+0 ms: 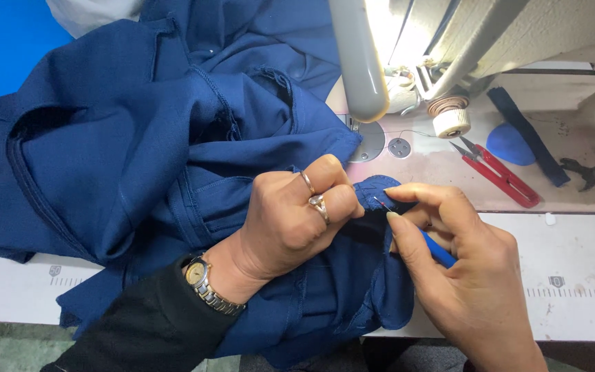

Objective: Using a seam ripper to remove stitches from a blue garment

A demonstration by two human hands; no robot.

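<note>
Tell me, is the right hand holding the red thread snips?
No, the red thread snips lie on the machine table, while the right hand holds a blue-handled seam ripper.

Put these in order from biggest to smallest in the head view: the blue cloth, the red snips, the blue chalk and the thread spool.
1. Blue cloth, by far the biggest.
2. Red snips.
3. Blue chalk.
4. Thread spool.
The chalk and spool look close in size, so their order is unsure.

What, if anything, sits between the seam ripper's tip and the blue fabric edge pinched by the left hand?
Nothing visible. The right hand holds the blue-handled seam ripper, its tip meeting the navy fabric pinched by the left hand. The red thread snips lie apart on the machine table.
</note>
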